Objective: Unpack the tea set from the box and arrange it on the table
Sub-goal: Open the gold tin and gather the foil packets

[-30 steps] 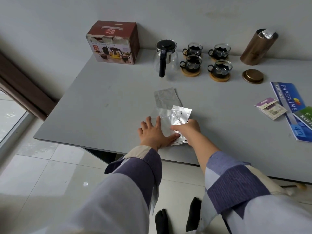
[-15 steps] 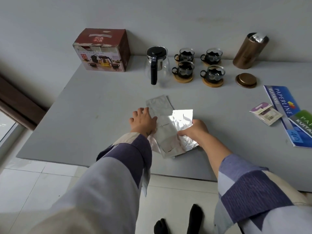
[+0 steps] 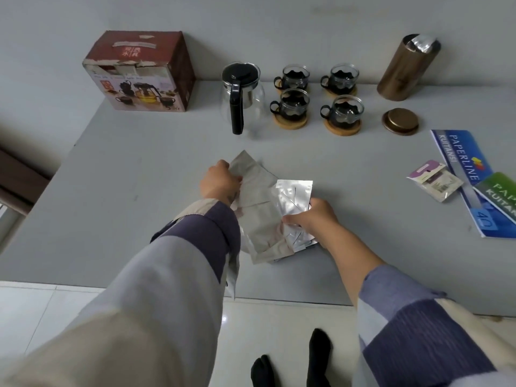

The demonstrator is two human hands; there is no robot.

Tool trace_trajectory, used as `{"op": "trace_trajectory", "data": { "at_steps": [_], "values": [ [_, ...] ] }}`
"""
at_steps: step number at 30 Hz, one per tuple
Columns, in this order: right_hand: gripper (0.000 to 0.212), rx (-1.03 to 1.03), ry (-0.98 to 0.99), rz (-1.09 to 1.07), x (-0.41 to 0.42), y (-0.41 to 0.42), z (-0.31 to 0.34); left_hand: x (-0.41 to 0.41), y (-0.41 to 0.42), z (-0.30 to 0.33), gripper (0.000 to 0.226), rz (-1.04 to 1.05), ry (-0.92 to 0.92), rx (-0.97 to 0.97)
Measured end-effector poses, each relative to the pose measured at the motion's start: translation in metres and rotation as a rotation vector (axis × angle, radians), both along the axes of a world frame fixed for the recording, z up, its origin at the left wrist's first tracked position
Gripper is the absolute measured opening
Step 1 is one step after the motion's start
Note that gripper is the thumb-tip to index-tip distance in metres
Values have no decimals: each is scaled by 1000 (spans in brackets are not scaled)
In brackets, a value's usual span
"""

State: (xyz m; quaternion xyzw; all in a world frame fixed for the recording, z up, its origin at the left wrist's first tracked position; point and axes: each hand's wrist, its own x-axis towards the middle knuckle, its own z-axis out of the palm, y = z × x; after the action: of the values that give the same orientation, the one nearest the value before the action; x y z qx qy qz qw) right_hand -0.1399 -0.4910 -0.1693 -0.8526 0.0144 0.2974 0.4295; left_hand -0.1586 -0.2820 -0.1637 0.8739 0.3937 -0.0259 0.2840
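I have both hands on the pile of foil sachets point(image 3: 265, 216) near the front edge of the counter point(image 3: 111, 191). My left hand point(image 3: 220, 181) pinches the far corner of the top grey sachet, lifting it slightly; my right hand point(image 3: 310, 216) grips the shiny silver sachets at their near side, I judge to steady the pile while I sort it. The tea set is already out: the glass teapot point(image 3: 243, 96) stands along the back edge, handle toward me, and just right of it four glass cups point(image 3: 318, 99) sit on wooden coasters in a two-by-two block. The box point(image 3: 139, 71) rests shut at the back left corner, against the wall. A bronze canister point(image 3: 407, 68) leans at the back right, its lid point(image 3: 400, 121) lying in front of it
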Motion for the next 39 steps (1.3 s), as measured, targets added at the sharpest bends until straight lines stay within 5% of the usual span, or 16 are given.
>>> {"op": "trace_trajectory", "data": {
  "at_steps": [6,14,21,30,33,37,39],
  "values": [
    [28,84,160,-115,-3,-11,11,-49,4,-5,12,329,-199,-296],
    [22,360,290,-298,-15,-51,46,-82,-43,8,14,493,-404,-634],
    [38,502,194,-421,-8,-101,111,-54,-106,67,32,267,-478,-807],
    [8,475,77,-650,-24,-225,130,-32,-260,129,37,-92,-371,-1066],
    [20,509,59,-743,-35,-289,127,-31,-323,132,34,-195,-313,-1071],
    [9,519,-8,-886,-55,-387,126,-27,-421,130,31,-270,-242,-1157],
    [33,507,-68,-942,-67,-440,122,-25,-478,124,23,-377,-223,-1074]
  ]
}}
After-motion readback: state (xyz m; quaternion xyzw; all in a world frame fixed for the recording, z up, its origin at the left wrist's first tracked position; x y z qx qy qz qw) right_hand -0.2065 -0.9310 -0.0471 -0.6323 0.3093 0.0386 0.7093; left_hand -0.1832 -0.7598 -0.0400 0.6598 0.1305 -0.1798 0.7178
